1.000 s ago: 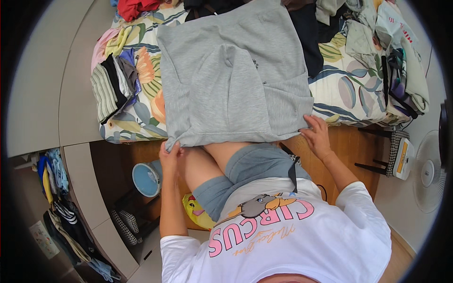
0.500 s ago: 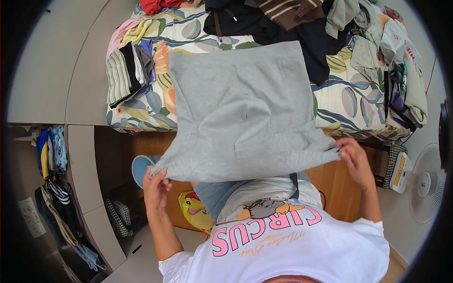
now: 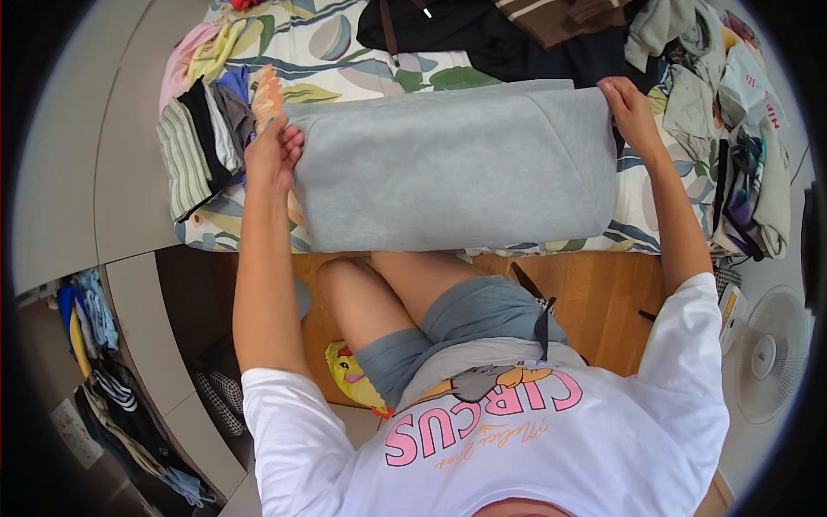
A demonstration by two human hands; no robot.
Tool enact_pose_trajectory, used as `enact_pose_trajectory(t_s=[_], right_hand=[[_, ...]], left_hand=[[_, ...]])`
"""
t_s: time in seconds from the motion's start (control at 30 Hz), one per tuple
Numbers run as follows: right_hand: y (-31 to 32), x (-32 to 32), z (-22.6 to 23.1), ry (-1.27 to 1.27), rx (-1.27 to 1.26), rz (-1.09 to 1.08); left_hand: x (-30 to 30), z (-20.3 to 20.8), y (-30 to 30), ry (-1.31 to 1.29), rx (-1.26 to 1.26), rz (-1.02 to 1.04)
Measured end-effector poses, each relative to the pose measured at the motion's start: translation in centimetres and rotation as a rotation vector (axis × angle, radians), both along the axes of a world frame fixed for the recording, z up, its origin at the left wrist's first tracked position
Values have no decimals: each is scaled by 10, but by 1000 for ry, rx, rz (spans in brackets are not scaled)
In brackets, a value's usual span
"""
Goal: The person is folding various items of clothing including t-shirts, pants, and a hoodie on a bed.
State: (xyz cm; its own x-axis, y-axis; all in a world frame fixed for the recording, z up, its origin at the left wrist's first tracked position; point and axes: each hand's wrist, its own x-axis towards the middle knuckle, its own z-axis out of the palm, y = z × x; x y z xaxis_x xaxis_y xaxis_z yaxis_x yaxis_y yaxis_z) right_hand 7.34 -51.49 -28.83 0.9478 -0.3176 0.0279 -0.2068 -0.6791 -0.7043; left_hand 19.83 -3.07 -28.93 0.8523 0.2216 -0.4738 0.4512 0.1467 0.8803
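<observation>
A light grey sweatshirt (image 3: 457,168) lies doubled over in a wide rectangle along the near side of the bed (image 3: 642,194). Its near fold runs along the bed's front edge. My left hand (image 3: 274,155) is at its far left corner, fingers curled in on the cloth. At the far right corner my right hand (image 3: 633,116) pinches the fabric between thumb and fingers. The underside of the cloth and whatever is folded inside it are hidden.
Folded clothes (image 3: 202,142) stand in a row left of the sweatshirt. Dark clothes (image 3: 465,43) and a brown striped knit (image 3: 560,19) lie beyond it. More garments (image 3: 741,181) are piled at the right, above a white fan (image 3: 767,353). An open wardrobe (image 3: 103,362) is at left.
Both hands have moved away from my body over the bed, carrying the sweatshirt's near edge to the far side. The cloth, spread out before, is now doubled over.
</observation>
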Motion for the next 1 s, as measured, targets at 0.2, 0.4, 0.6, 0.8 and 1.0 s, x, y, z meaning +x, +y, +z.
enact_pose_trajectory(t_s=[0.2,0.4,0.6,0.8,1.0], right_hand=[[26,16,-27,-422,-533,40],[194,-17,-13,-288,-384,697],[129,44,-99,-206,-610,430],[75,29,-73,-123,-942,201],[6,-63,-84,-42,41,-130]], left_hand=[[-20,-21,-35,-587,584,-160],[-83,-32,-90,-872,1258,-951],[-29,-86,-61,-678,1457,-820],[-41,-83,-14,-566,1464,-656],[-73,-67,30,-318,1161,-461]])
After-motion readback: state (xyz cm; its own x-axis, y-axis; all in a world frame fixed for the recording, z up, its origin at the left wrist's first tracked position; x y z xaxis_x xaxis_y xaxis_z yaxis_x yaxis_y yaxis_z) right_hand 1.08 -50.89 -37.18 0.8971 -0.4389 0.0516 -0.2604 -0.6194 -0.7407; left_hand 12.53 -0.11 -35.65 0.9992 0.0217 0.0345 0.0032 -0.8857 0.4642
